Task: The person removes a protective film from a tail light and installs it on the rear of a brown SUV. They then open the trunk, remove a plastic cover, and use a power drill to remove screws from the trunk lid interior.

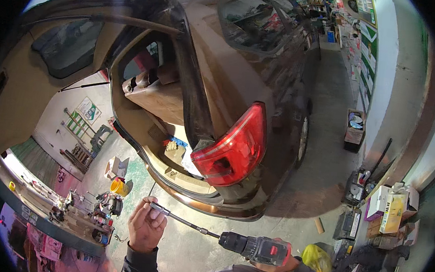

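A cordless drill [255, 248], black and grey with a red patch, lies level in front of me. My right hand [281, 266] grips it, mostly hidden behind the drill body. From its chuck a long thin extension bar [185, 221] runs left to a silver socket [159, 208]. My left hand [146, 226] pinches the socket end between thumb and fingers. Beyond the tool stands a brown car [231, 86] with its tailgate [12, 114] raised. The red tail light [234, 150] sits at the car's near rear corner, apart from both hands.
Boxes [393, 214] and dark parts line the right wall, near a yellow bag [317, 260]. To the left are a cluttered workbench [52, 228], a yellow bucket [119, 187] and a carton [116, 168]. A small cardboard tube [319, 225] lies on the floor.
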